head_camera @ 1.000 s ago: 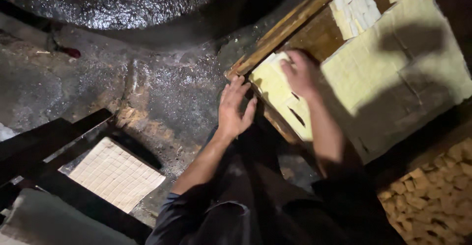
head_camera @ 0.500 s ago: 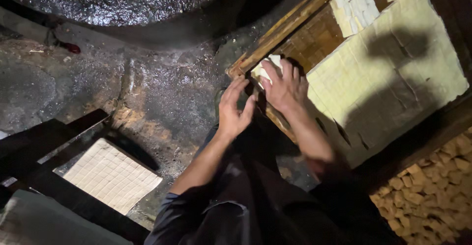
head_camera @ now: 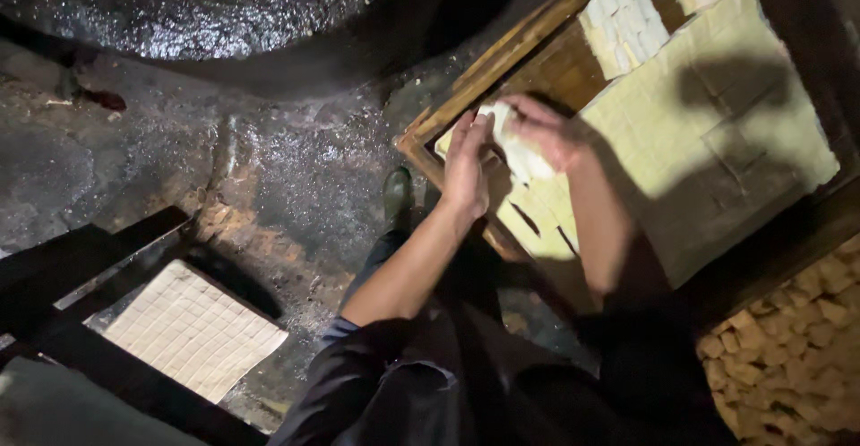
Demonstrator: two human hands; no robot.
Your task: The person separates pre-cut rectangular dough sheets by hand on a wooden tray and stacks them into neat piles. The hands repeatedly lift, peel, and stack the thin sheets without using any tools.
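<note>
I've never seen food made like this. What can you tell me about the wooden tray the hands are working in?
The tray is a shallow frame of worn brown wood, lying flat and skewed across the view, on or just above wet dark ground. It holds a pale yellowish slab scored into small squares, with a few gaps showing bare board. Both hands, left and right, lift a pale piece at its near corner; their shadows fall across the slab.
</note>
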